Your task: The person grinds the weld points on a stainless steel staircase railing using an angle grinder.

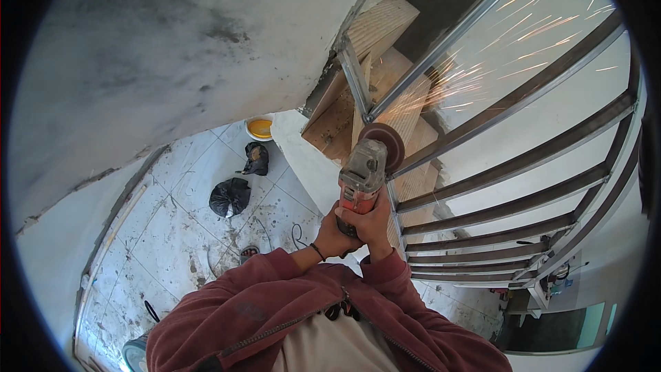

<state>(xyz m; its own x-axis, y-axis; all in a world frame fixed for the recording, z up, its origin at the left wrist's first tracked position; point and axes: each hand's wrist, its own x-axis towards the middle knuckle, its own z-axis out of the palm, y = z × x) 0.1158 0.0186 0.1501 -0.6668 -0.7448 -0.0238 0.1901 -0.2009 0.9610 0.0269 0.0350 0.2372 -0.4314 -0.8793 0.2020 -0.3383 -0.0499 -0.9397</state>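
Note:
An angle grinder [363,172], dusty grey at the head with a red body, points away from me. Its dark round disc [391,146] meets the metal frame near a corner where bars join, and orange sparks [454,83] stream off to the upper right. My left hand [332,237], with a dark band at its wrist, is closed round the grinder's rear. Wrapped round the same body from the other side is my right hand [373,223]. A long grey metal bar [441,45] runs up and away from the corner beside the disc.
Brown metal bars [509,165] of the frame fan out to the right. Behind the grinder are wooden steps [385,24]. Black plastic bags [230,197] and a yellow-lined bowl [260,129] sit on the dirty tiled floor [169,224]. A plastered wall [193,48] rises at the left.

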